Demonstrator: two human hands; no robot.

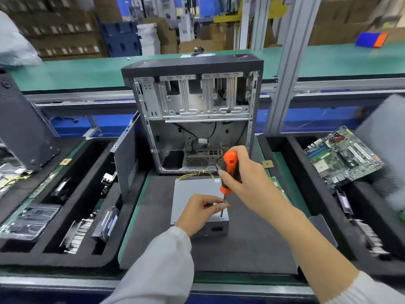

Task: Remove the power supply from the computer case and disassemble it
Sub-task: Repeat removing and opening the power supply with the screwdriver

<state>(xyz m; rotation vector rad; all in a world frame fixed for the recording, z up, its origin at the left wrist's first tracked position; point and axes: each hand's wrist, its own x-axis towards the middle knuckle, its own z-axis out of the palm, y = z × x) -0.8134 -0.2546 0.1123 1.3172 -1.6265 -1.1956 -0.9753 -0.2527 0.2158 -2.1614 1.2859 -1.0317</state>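
Driving screwdriver (pixel 228 172) in right hand (pixel 245 176), shaft upright | tip over power supply (pixel 197 196) near-right edge | left hand (pixel 201 209) pinching shaft, nearer screw

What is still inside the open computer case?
The computer case holds empty metal drive bays up top, black cables, a round white part and a perforated rear grille. No board is visible. The right hand and screwdriver cover its lower right corner.
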